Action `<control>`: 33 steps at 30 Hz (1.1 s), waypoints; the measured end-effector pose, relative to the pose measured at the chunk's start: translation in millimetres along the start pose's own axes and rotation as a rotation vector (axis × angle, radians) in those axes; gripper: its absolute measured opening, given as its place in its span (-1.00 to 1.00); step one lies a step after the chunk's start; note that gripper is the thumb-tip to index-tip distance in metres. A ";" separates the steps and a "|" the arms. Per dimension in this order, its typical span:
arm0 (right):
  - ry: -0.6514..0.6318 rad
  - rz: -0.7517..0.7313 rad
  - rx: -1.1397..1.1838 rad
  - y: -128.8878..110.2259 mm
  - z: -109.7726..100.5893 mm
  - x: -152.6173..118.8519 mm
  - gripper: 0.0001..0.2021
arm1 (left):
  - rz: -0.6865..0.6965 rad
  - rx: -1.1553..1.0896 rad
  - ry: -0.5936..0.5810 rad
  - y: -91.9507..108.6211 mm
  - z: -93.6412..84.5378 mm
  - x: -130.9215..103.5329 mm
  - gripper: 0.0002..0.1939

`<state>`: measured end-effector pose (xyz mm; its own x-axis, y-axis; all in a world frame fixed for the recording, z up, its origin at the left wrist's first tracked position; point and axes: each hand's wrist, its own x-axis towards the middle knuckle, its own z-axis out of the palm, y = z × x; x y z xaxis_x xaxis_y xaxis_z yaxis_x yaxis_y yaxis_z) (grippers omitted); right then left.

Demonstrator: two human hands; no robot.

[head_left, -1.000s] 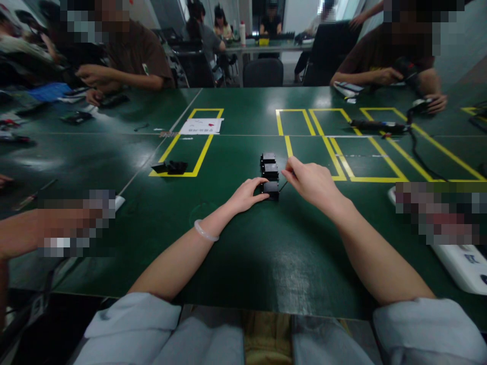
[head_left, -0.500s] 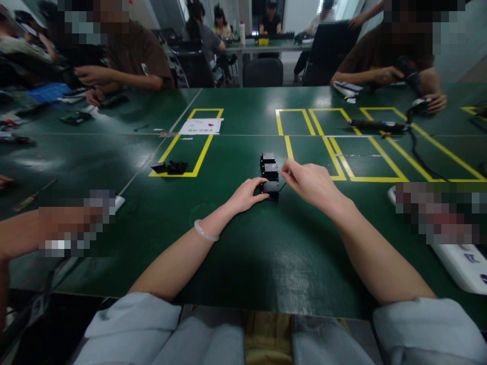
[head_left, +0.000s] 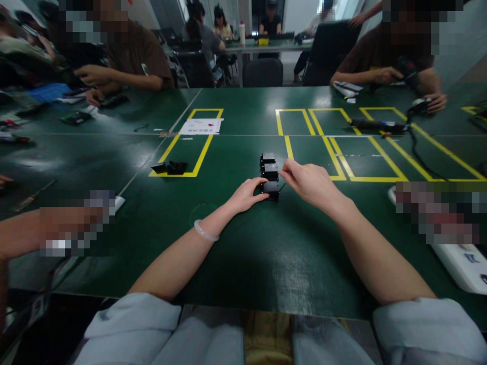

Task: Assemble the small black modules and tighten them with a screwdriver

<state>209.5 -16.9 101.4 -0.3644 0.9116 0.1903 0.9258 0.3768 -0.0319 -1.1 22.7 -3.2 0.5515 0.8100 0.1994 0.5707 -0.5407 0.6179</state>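
Note:
Three black blocks stand in a column on the green table (head_left: pixel 243 243): a far block (head_left: pixel 268 157), a middle block (head_left: pixel 270 170) and a near block (head_left: pixel 271 189). My left hand (head_left: pixel 249 194) grips the near block from its left side, thumb at the near edge and fingers at the far edge. Just right of the blocks is my right hand (head_left: pixel 306 181), its fingers pinched around a thin dark rod (head_left: pixel 282 187) that slants down toward the near block. Whether the rod's tip touches the block is too small to tell.
Black parts (head_left: pixel 173 168) and a white paper (head_left: pixel 201 126) lie left of the blocks, by yellow tape outlines. A dark tool (head_left: pixel 376 125) with a cable lies at the right. People sit across the table; another person's arm (head_left: pixel 23 230) rests at the left.

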 end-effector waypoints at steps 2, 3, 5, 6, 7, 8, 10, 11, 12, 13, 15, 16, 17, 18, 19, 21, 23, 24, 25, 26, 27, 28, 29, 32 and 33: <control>0.005 -0.004 0.016 0.3 -0.7 -0.2 -0.72 | 0.003 -0.002 -0.002 0.8 -0.3 0.1 -0.57; 0.009 -0.005 0.027 0.5 -1.5 -0.6 -0.73 | 0.000 -0.002 -0.004 1.4 -0.5 0.1 -0.57; -0.001 -0.006 0.062 0.7 -3.1 -1.4 -0.76 | -0.010 0.000 -0.004 2.2 -1.0 0.1 -0.58; 0.001 -0.015 0.076 0.8 -3.8 -1.7 -0.77 | -0.013 0.002 -0.005 2.2 -1.1 0.1 -0.58; 0.000 -0.018 0.085 0.9 -4.4 -1.9 -0.78 | -0.014 0.003 -0.005 1.9 -1.1 0.0 -0.58; 0.000 -0.019 0.089 1.0 -4.7 -1.9 -0.77 | -0.013 0.004 -0.005 1.3 -1.0 -0.1 -0.57; -0.008 -0.005 0.078 0.9 -4.9 -1.4 -0.73 | -0.008 0.003 -0.004 -0.3 -0.4 -0.3 -0.56; -0.013 0.009 0.065 0.7 -4.9 -1.0 -0.70 | -0.005 0.000 -0.003 -1.1 -0.1 -0.4 -0.55; -0.018 0.023 0.050 0.5 -4.8 -0.6 -0.68 | -0.004 -0.003 -0.002 -1.6 0.1 -0.5 -0.55; -0.019 0.035 0.034 0.2 -4.7 -0.2 -0.68 | -0.003 -0.007 -0.003 -1.8 0.2 -0.6 -0.56; -0.018 0.043 0.020 -0.3 -4.6 0.0 -0.70 | -0.005 -0.011 -0.006 -1.4 0.1 -0.6 -0.57; -0.015 0.039 0.022 -0.4 -4.5 -0.2 -0.71 | -0.007 -0.012 -0.007 -0.9 -0.2 -0.6 -0.57; -0.011 0.031 0.028 -0.5 -4.5 -0.5 -0.71 | -0.010 -0.012 -0.007 -0.2 -0.5 -0.5 -0.57; -0.005 0.023 0.036 -0.5 -4.5 -0.9 -0.71 | -0.012 -0.012 -0.007 0.5 -0.8 -0.5 -0.57; -0.001 0.016 0.044 -0.4 -4.6 -1.4 -0.71 | -0.014 -0.011 -0.008 1.2 -1.1 -0.4 -0.57; 0.004 0.002 0.062 0.0 -4.8 -1.9 -0.71 | -0.019 -0.009 -0.010 2.0 -1.6 -0.4 -0.57; 0.001 -0.008 0.069 0.3 -5.1 -1.9 -0.71 | -0.019 -0.005 -0.011 2.0 -1.7 -0.4 -0.56; -0.002 -0.009 0.063 0.3 -5.2 -1.7 -0.71 | -0.015 -0.004 -0.010 1.8 -1.6 -0.5 -0.56; -0.006 -0.007 0.050 0.2 -5.4 -1.4 -0.71 | -0.010 -0.003 -0.010 1.5 -1.4 -0.6 -0.56; -0.009 -0.002 0.033 0.0 -5.4 -1.2 -0.70 | -0.005 -0.001 -0.009 1.2 -1.3 -0.6 -0.56; -0.011 0.002 0.017 -0.3 -5.5 -1.0 -0.70 | -0.002 0.002 -0.008 0.9 -1.1 -0.7 -0.57; -0.011 0.005 0.005 -0.6 -5.5 -1.0 -0.71 | -0.001 0.004 -0.007 0.8 -1.0 -0.6 -0.57; -0.009 0.005 0.000 -0.9 -5.5 -1.1 -0.71 | -0.003 0.005 -0.008 0.8 -0.9 -0.5 -0.57; 0.007 -0.004 0.015 -1.3 -5.1 -2.1 -0.74 | -0.011 0.004 -0.012 1.0 -1.0 -0.2 -0.57; 0.014 -0.006 0.022 -1.2 -4.8 -2.3 -0.75 | -0.011 0.002 -0.012 1.0 -1.0 -0.1 -0.57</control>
<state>209.8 -20.3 105.7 -0.3687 0.9068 0.2045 0.9209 0.3863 -0.0523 -1.2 22.3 -1.9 0.5524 0.8131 0.1836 0.5780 -0.5323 0.6185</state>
